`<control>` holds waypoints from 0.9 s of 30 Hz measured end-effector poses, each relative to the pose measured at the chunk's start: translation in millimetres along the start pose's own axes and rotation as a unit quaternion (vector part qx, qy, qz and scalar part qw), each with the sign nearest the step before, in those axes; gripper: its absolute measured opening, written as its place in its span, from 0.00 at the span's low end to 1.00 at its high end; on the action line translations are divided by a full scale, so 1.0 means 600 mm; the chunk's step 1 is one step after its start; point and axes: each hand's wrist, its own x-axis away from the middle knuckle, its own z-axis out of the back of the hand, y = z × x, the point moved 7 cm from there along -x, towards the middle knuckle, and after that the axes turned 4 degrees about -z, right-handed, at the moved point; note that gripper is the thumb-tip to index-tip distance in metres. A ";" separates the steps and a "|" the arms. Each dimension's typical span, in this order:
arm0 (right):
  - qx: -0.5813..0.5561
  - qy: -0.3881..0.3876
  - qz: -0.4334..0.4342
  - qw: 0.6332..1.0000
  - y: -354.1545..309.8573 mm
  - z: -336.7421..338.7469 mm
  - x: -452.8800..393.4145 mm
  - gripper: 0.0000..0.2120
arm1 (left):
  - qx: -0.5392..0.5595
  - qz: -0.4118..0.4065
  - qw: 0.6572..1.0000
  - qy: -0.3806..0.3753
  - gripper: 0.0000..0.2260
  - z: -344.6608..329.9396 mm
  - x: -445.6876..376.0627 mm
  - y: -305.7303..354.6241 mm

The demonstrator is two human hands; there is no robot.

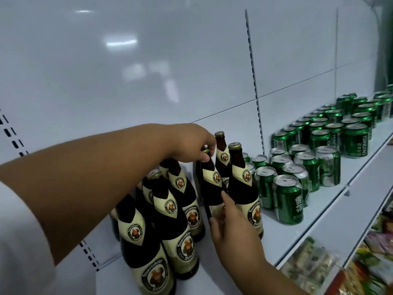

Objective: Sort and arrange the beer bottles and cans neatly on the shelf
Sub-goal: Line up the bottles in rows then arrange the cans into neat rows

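Observation:
Several dark brown beer bottles with cream labels stand in a cluster on the white shelf (331, 211). One beer bottle (210, 182) in the middle of the cluster is tilted. My left hand (191, 145) grips its capped neck from above. My right hand (229, 220) rests against its lower body with fingers spread along the glass. Two upright bottles (244, 179) stand just right of it, and other bottles (170, 220) stand to its left and front. Green beer cans (289, 199) stand in rows to the right, and more green cans (355, 139) stand further along.
The white back panel (148, 71) rises behind the bottles, with a slotted upright (254, 81) dividing two bays. Below the shelf's front edge, a lower shelf holds colourful packets (319, 262). A bare strip of shelf runs in front of the cans.

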 end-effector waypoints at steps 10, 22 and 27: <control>-0.004 0.005 0.002 1.000 0.018 -0.016 0.019 0.24 | -0.006 0.025 0.997 -0.074 0.08 0.003 0.045 0.001; -0.024 0.022 0.024 0.999 0.026 -0.031 0.015 0.22 | 0.017 0.062 0.990 -0.130 0.06 0.003 0.059 0.000; -0.030 0.012 0.034 0.999 0.025 -0.032 0.020 0.21 | 0.026 0.080 0.984 -0.157 0.06 0.002 0.065 0.000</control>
